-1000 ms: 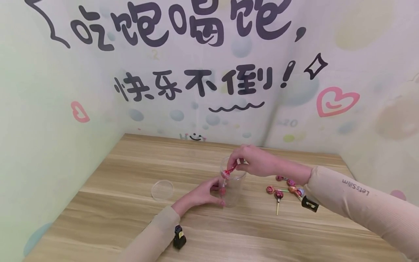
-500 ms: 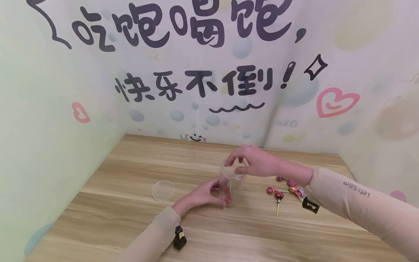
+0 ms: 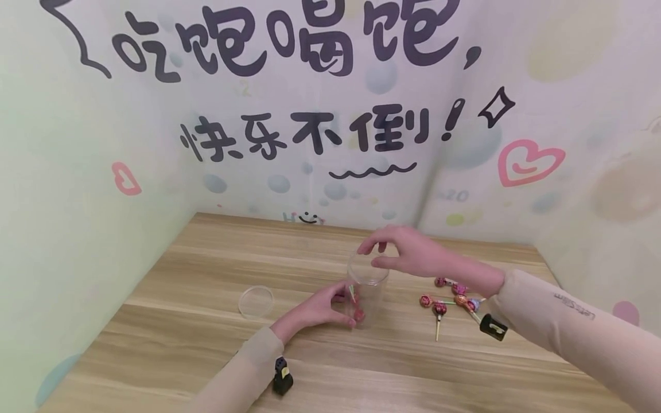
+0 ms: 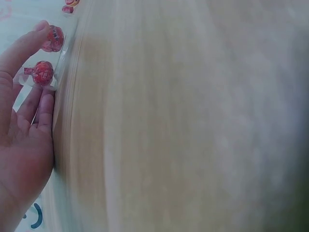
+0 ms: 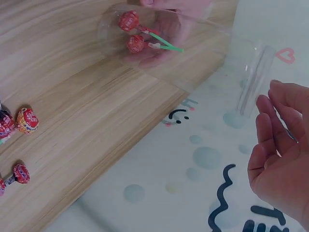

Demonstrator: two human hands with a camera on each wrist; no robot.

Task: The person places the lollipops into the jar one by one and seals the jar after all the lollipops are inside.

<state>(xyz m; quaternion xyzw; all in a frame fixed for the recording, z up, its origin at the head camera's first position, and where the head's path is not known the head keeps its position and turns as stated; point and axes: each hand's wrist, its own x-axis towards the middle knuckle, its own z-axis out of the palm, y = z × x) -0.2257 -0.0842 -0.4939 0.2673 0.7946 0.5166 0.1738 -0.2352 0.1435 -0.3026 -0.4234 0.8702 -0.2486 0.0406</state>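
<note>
A clear plastic jar (image 3: 373, 298) stands upright on the table, its mouth uncovered. My left hand (image 3: 317, 307) holds its lower left side between thumb and fingers. Two red-wrapped lollipops lie at the jar's bottom, one lollipop (image 5: 129, 21) beside the other lollipop (image 5: 136, 44), their green sticks leaning up. In the left wrist view, a red lollipop head (image 4: 42, 73) shows through the wall next to my fingers. Just over the rim hovers my right hand (image 3: 405, 249), fingers relaxed and apart, with nothing in them.
Several wrapped lollipops (image 3: 439, 310) lie loose on the table right of the jar, partly under my right forearm. A round clear lid (image 3: 256, 302) lies flat to the left. Behind the wooden table (image 3: 330, 367) rises a printed wall (image 3: 310, 189).
My right hand held a lollipop at the jar's mouth, then let it go, and it dropped inside. That hand has since shifted slightly right. My left hand keeps its place on the jar.
</note>
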